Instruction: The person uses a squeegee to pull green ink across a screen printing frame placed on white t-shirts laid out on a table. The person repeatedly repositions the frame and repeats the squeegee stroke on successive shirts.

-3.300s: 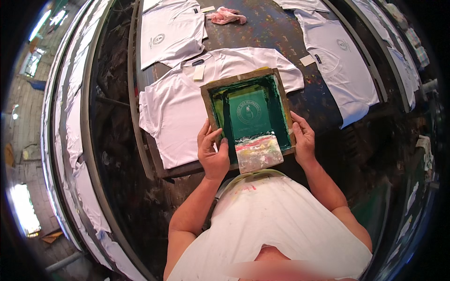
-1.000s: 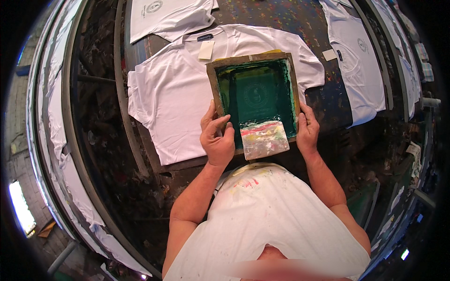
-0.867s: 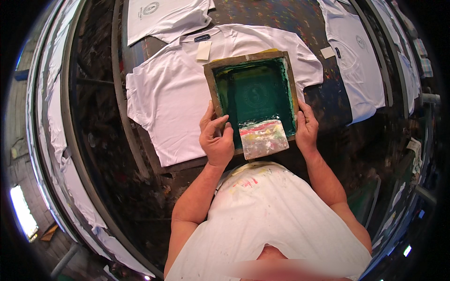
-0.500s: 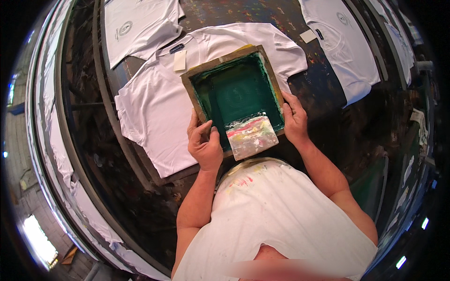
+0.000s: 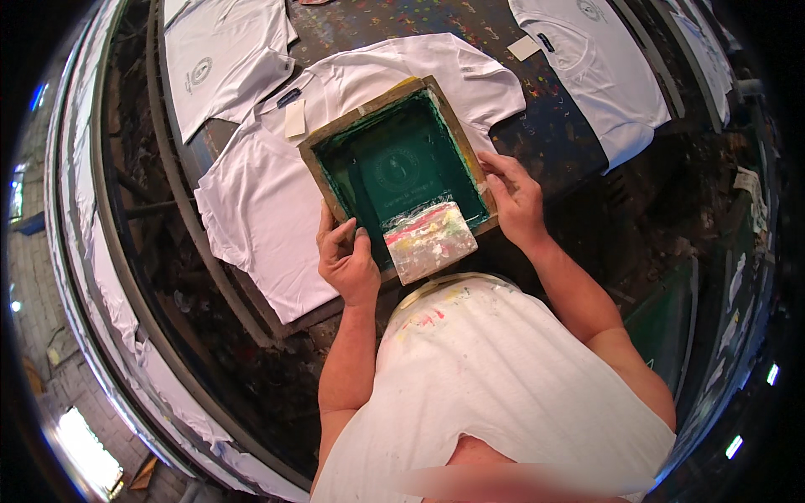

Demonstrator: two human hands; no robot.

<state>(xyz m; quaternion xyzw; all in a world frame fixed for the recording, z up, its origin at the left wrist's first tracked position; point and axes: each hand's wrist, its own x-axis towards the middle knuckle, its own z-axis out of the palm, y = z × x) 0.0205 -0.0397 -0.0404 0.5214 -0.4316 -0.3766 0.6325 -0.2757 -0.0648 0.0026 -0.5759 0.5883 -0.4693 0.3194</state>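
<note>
A wooden-framed printing screen (image 5: 312, 173) with green mesh lies over a white T-shirt (image 5: 258, 201), slightly turned. A pale round emblem with small lettering shows in the mesh. Against the screen's near-left side my left hand (image 5: 345, 261) is closed, thumb and fingers bent at the wood. My right hand (image 5: 517, 201) grips the opposite side near its near corner, fingers partly hidden. Between the hands a paint-smeared squeegee (image 5: 431, 243) leans over the near rim, its far edge down on the mesh. Neither hand touches it.
Another white T-shirt (image 5: 220, 71) with a printed emblem lies at far left, and a third (image 5: 597, 80) at far right. Cardboard tags (image 5: 524, 48) lie by the collars. The dark table (image 5: 394, 21) is paint-spattered. A metal rail (image 5: 180, 168) runs along the left.
The whole view has shifted, putting screen, shirts and hands slightly further left in the picture. Both hands keep their hold on the screen. The emblem in the mesh now shows more clearly.
</note>
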